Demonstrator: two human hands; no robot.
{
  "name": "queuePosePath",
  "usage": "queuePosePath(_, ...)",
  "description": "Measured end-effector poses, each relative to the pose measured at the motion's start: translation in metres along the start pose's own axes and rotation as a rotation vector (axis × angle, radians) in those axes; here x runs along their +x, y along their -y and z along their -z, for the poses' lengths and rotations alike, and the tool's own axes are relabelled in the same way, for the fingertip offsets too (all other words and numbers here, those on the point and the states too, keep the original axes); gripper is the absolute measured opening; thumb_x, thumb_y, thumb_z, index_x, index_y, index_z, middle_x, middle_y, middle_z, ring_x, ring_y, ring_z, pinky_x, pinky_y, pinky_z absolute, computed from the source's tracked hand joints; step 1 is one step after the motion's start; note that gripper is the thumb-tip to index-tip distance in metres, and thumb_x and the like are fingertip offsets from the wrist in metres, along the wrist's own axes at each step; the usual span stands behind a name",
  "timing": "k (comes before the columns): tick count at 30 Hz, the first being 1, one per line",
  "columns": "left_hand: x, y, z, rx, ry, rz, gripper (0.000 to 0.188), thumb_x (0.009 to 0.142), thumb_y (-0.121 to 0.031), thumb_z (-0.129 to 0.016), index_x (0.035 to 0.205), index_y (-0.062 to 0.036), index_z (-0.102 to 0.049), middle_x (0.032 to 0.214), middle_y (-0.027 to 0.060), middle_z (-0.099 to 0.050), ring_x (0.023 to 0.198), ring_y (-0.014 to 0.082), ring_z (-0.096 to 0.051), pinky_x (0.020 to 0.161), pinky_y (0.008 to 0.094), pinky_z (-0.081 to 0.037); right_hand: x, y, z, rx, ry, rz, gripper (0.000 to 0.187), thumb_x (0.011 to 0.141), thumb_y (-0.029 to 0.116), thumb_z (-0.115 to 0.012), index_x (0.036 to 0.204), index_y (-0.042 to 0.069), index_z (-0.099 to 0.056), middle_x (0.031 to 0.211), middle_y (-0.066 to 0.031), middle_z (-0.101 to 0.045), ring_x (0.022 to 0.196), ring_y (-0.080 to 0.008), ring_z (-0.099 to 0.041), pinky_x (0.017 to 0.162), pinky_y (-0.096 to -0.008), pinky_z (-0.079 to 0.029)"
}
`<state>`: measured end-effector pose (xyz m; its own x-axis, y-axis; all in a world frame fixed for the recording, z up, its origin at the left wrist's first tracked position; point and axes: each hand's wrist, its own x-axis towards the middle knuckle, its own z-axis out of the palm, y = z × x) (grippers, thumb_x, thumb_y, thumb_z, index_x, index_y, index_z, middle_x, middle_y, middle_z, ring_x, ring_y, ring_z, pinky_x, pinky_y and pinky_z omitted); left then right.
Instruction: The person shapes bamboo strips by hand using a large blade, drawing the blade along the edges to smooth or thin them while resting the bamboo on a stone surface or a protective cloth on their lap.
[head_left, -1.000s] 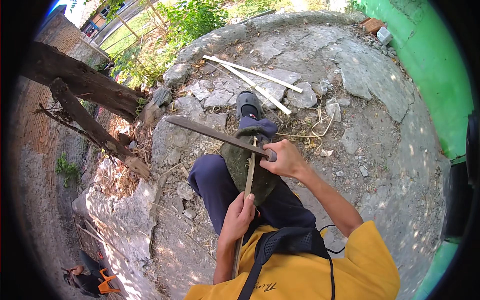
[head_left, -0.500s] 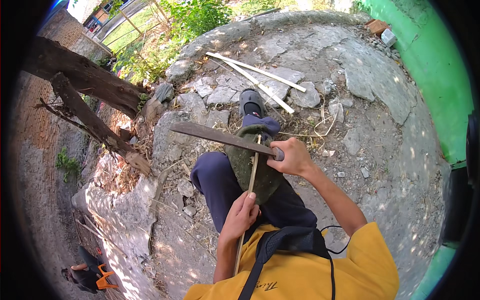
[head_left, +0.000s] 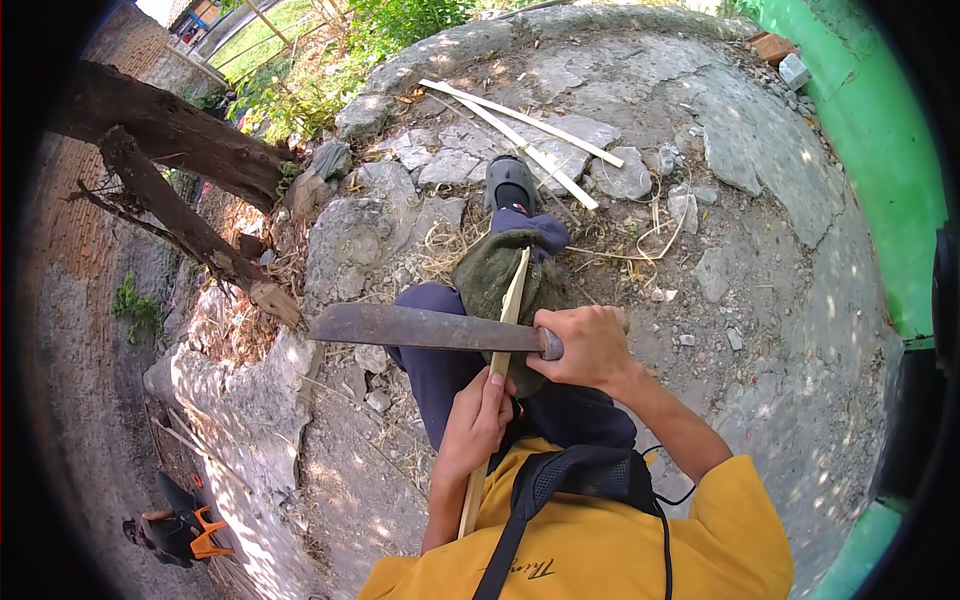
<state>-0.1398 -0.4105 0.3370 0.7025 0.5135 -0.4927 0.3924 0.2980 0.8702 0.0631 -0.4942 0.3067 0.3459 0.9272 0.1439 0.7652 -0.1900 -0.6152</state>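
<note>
My right hand (head_left: 585, 347) is closed round the handle of a machete (head_left: 420, 328), whose broad, dark blade points left. The blade lies across a pale split strip of bamboo or wood (head_left: 512, 300), just beyond my left hand (head_left: 478, 418). That hand pinches the strip, which runs from its tapered far end back toward my body. A dark green cloth pad (head_left: 488, 272) covers my leg beneath the strip. Part of the strip is hidden under the blade and my left fingers.
Two long pale strips (head_left: 530, 150) lie crossed on broken concrete (head_left: 620, 175) ahead. Dark timber beams (head_left: 190, 150) stand at the left, a green wall (head_left: 850, 150) at the right. Another person (head_left: 165, 535) is near an orange chair (head_left: 210, 535) at lower left.
The machete has come nearer my body along the strip, its blade now showing more of its flat. The strip looks turned, with its wider pale face showing.
</note>
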Motion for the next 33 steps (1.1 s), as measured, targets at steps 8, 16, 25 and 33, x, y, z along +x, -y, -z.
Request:
queuePosePath(8, 0.003, 0.008, -0.003, 0.131, -0.052, -0.074, 0.036, 0.114, -0.027, -0.037, 0.095, -0.0019, -0.053, 0.064, 0.0023, -0.046, 0.057, 0.0112, -0.044, 0.055, 0.0316, -0.039, 0.001, 0.006, 0.004, -0.054, 0.034, -0.04, 0.038, 0.073, 0.046, -0.081, 0.087, 0.013, -0.069, 0.071, -0.0147, -0.07, 0.071, -0.0355, -0.072, 0.066, -0.0474, -0.056)
queuePosePath(16, 0.003, 0.004, -0.01, 0.325, -0.102, -0.195, 0.035, 0.114, -0.025, -0.039, 0.096, 0.0022, -0.052, 0.066, 0.0121, -0.053, 0.059, 0.0228, -0.055, 0.059, 0.0405, -0.046, -0.015, 0.009, -0.002, -0.006, -0.001, -0.046, 0.037, 0.069, 0.042, -0.083, 0.086, 0.012, -0.069, 0.071, -0.0132, -0.07, 0.069, -0.0344, -0.071, 0.064, -0.0462, -0.054)
queuePosePath(25, 0.003, -0.004, -0.011, 0.418, -0.126, -0.176, 0.031, 0.112, -0.021, -0.04, 0.099, 0.004, -0.052, 0.068, 0.0208, -0.058, 0.063, 0.0389, -0.064, 0.06, 0.0476, -0.048, -0.015, 0.014, -0.002, -0.043, 0.003, -0.092, 0.035, 0.071, 0.041, -0.082, 0.087, 0.013, -0.069, 0.071, -0.0126, -0.07, 0.068, -0.0339, -0.071, 0.063, -0.0469, -0.054)
queuePosePath(33, 0.001, -0.006, -0.013, 0.559, -0.147, -0.202, 0.027, 0.11, -0.017, -0.04, 0.114, 0.0065, -0.054, 0.082, 0.0335, -0.065, 0.082, 0.0532, -0.065, 0.067, 0.0572, -0.047, -0.02, 0.017, 0.002, -0.067, 0.043, -0.049, 0.036, 0.075, 0.044, -0.081, 0.084, 0.012, -0.067, 0.073, -0.0122, -0.071, 0.071, -0.0342, -0.073, 0.064, -0.0476, -0.056)
